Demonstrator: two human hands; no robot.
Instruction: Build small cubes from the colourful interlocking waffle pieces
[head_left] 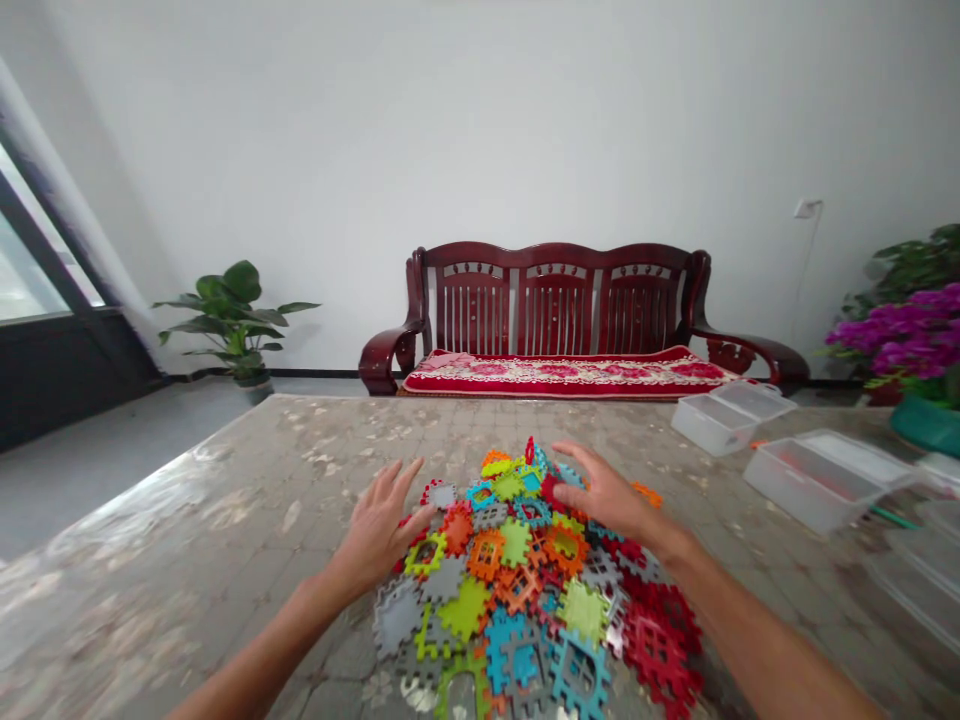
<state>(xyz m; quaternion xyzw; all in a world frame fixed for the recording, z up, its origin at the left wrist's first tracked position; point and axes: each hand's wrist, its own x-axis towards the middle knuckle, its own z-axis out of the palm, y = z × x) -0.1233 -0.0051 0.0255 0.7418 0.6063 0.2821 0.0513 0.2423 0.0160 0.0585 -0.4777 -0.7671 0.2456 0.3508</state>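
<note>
Lying heaped, multicoloured square notched plastic tiles sit between left hand and right hand, both with thumb and fingers spread, gripping nothing; a grey patterned tablecloth lies beneath, translucent plastic boxes farther right.

The tiles look like smooth plastic; the bench (cloth cover aside) is glossy wood.

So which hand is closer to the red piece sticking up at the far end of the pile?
Right. The right hand is just to the right of the red piece; the left hand is farther away, by the left edge of the puzzle-piece pile.
</note>
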